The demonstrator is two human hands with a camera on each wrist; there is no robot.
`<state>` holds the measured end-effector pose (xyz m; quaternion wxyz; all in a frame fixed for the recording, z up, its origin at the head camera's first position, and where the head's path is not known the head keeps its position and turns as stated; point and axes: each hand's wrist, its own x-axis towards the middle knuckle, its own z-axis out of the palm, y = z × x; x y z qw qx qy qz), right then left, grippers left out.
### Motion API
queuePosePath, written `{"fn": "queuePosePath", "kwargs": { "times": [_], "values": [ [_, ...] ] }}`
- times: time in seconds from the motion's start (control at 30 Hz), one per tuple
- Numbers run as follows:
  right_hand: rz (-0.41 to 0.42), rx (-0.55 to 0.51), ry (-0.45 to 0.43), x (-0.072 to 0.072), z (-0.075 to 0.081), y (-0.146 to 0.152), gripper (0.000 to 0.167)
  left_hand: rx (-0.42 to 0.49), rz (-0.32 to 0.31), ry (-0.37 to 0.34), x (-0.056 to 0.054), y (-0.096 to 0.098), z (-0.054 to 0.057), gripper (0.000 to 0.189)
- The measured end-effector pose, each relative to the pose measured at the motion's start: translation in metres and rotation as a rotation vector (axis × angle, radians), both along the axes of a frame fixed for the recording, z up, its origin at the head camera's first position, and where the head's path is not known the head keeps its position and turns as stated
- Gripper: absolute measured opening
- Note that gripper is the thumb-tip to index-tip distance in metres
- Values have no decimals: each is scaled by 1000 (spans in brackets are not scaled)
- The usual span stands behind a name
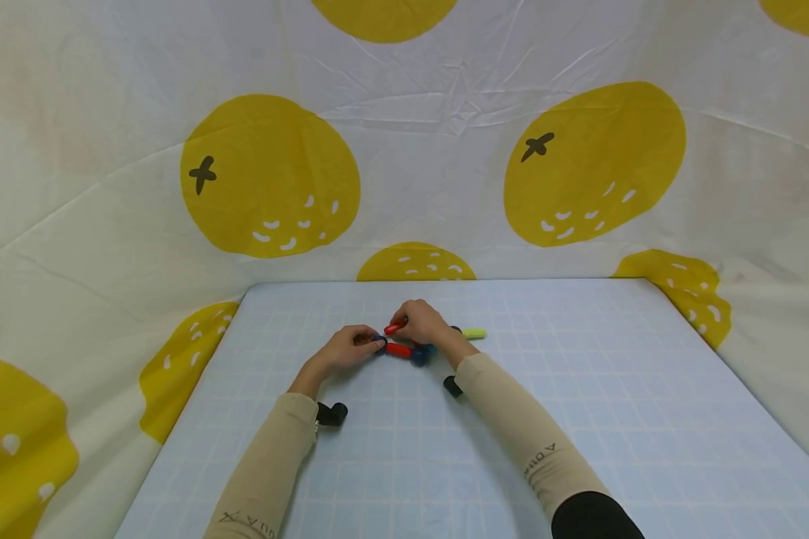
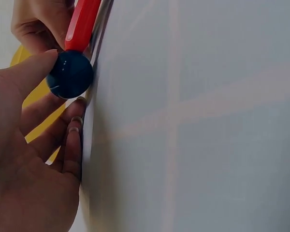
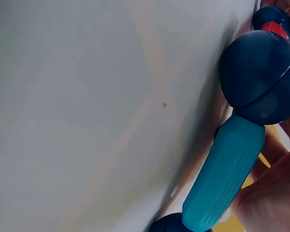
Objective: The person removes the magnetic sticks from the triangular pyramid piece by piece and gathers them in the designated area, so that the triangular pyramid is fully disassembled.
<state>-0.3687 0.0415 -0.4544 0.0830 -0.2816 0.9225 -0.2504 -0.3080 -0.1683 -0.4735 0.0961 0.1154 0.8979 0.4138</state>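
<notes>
My left hand [image 1: 350, 348] pinches a dark blue ball [image 1: 380, 343] between thumb and fingers. A red rod [image 1: 398, 350] runs from this ball to another blue ball [image 1: 419, 355] on its right. Above them, my right hand [image 1: 421, 322] grips a second red rod [image 1: 394, 328] close to the ball in the left hand. In the left wrist view the left thumb presses the blue ball [image 2: 70, 75], and a red rod [image 2: 83, 24] rises from it. The right wrist view has a teal rod [image 3: 224, 174] joined to a large blue ball [image 3: 258, 77], near the right palm.
Beyond the right wrist lies a yellow-green rod [image 1: 475, 334] with a dark ball [image 1: 455, 329] at its left end. The pale gridded table [image 1: 580, 397] extends around the hands. A white cloth with yellow fruit shapes [image 1: 431, 180] hangs behind it.
</notes>
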Motion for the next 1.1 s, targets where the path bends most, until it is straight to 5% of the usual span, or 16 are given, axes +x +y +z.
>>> {"fn": "queuePosePath", "kwargs": {
  "times": [0.37, 0.77, 1.1],
  "values": [
    [4, 4, -28, 0, -3, 4, 33, 2, -25, 24, 2, -1, -1, 36],
    [62, 3, 117, 28, 18, 29, 40, -7, -8, 17, -2, -2, -3, 37],
    [108, 0, 80, 41, 12, 36, 36, 13, -5, -9, 0, -2, -2, 36]
  ]
}}
